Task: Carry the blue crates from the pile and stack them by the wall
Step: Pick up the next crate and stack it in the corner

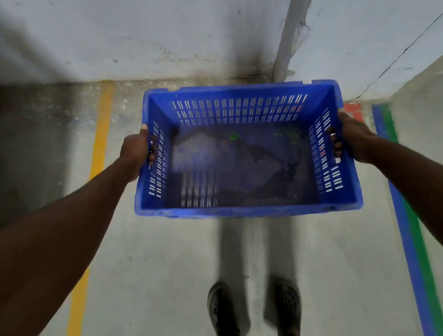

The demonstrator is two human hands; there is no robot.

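Between my two outstretched arms, out in front of my chest, I see one blue crate point(243, 152) held level and clear of the floor point(154, 267), its open top facing up at me. Its walls are slotted, and its base looks dusty, with a few small green flecks toward the far right corner. I can make out nothing else inside.

My left hand point(136, 155) grips the middle of the left short wall: the thumb lies along the rim, and the fingers curl through the handle slot so their tips show on the inside. My right hand point(351, 136) grips the right short wall the same way, fingers curled in through the slot.

Just beyond the crate's far rim I see the base of a grey wall point(149, 32), stained dark where it meets the floor. A pale pipe point(291, 27) runs up that wall, behind the crate's far right corner.

On the concrete floor a yellow line point(99, 157) runs along the left side. On the right, a blue and green stripe point(407, 218) runs side by side, with a small red patch point(353, 112) at its far end near the wall. Below the crate, at the bottom of the view, stand my two dark perforated shoes point(254, 309).
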